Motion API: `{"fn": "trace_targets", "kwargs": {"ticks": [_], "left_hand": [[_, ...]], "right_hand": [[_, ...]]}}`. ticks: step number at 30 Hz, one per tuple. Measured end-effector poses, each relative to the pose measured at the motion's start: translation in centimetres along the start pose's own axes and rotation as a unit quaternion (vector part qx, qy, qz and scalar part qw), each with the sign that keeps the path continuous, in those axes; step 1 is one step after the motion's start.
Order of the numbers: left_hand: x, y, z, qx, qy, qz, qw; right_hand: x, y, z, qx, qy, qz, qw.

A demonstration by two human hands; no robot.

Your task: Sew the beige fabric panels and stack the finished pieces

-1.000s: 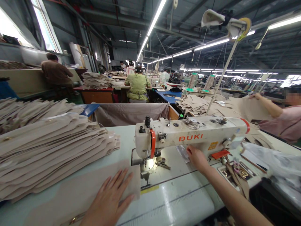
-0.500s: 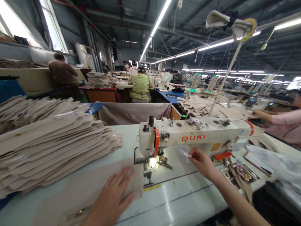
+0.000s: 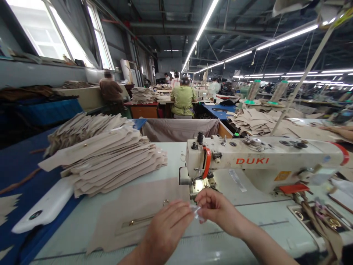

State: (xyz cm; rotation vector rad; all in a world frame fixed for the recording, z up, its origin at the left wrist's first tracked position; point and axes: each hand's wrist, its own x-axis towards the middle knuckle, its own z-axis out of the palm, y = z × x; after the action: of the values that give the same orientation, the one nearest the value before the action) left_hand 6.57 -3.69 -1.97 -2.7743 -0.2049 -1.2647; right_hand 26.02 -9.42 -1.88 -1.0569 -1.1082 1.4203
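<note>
A small clear plastic piece [image 3: 196,211] is pinched between both hands, just in front of the sewing machine's [image 3: 248,158] needle area. My left hand [image 3: 168,228] has its fingers together at the piece's left end. From the right, my right hand [image 3: 216,211] grips it between thumb and bent fingers. Beneath and left of my left hand lies a flat beige fabric panel [image 3: 118,206] with a zipper [image 3: 135,222] set in it. A small metal ring [image 3: 166,202] shows beside my left fingers. Another clear strip [image 3: 237,180] lies on the machine bed.
Stacked beige fabric pieces [image 3: 118,162] stand at the left, beside a white handheld device [image 3: 45,206]. On the right, a tray [image 3: 311,230] holds rings and straps. A thread-stand pole [image 3: 300,81] rises behind the machine. Other people sit farther back.
My right hand has moved left from the machine bed with a clear piece. My left hand has left the fabric and closed on that piece. The view has turned left.
</note>
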Motion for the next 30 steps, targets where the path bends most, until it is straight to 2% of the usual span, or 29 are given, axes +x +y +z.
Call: {"fn": "trace_targets", "kwargs": {"ticks": [4,9,15,20,23,25,26,28,30], "left_hand": [[-0.6,-0.7,-0.2,0.029,0.005,-0.014,0.999],[-0.3,-0.6,0.1,0.034,-0.011,0.0,0.999],[0.1,-0.8,0.5,0.027,-0.004,0.022,0.999],[-0.8,-2.2,0.9,0.046,-0.013,0.033,0.998],[-1.2,-3.6,0.9,0.08,-0.034,0.008,0.996],[-1.3,-4.5,1.2,0.093,-0.064,-0.008,0.994],[-1.4,-4.8,1.5,0.096,-0.077,-0.014,0.992],[-1.7,-5.2,2.5,0.097,-0.102,-0.024,0.99],[-2.1,-5.2,3.6,0.093,-0.137,-0.035,0.986]], "right_hand": [[1.6,1.3,-0.2,0.017,0.015,-0.007,1.0],[2.3,2.3,-0.2,0.01,-0.011,0.003,1.0],[2.4,2.5,-0.5,-0.025,-0.039,0.004,0.999],[2.3,3.2,-0.9,-0.077,-0.005,-0.009,0.997],[1.7,3.4,-1.1,-0.108,0.047,-0.025,0.993],[1.1,3.3,-0.9,-0.195,0.086,-0.066,0.975],[0.7,3.3,-0.6,-0.262,0.094,-0.099,0.955],[0.0,3.2,0.1,-0.402,0.078,-0.169,0.897],[-0.6,3.4,0.8,-0.492,0.034,-0.211,0.844]]}}
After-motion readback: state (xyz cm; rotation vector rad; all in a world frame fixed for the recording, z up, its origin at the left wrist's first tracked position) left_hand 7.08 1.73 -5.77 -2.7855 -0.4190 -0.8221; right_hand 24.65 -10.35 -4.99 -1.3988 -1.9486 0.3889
